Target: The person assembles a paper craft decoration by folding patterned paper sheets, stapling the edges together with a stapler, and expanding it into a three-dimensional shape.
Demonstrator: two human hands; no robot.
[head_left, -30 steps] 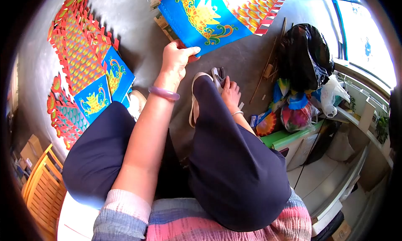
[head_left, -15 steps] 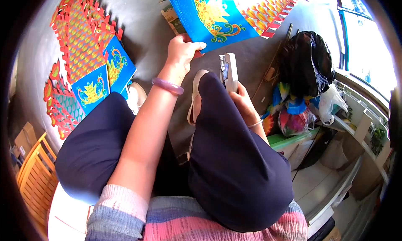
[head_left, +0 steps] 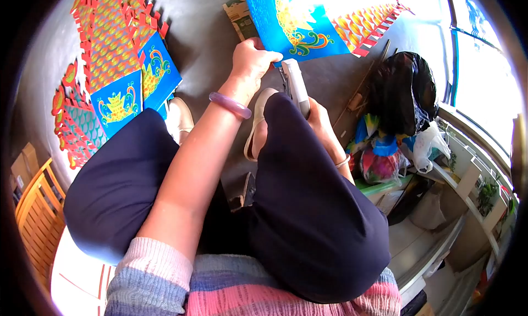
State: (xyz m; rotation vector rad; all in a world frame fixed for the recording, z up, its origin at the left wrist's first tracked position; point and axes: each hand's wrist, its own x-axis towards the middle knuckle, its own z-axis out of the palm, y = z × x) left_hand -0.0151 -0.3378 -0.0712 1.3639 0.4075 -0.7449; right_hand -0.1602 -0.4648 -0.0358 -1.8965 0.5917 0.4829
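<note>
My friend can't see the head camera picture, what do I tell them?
Someone's left hand pinches the corner of a blue patterned sheet, while their right hand holds a white stapler close beside it. More patterned pieces lie on the floor at left; a black plastic bag is at right.

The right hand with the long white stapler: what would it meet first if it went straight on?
Probably the near edge of the blue sheet with a yellow-and-green print, beside the left hand holding it. The white stapler in the right hand would touch first, though depth is unclear.
</note>
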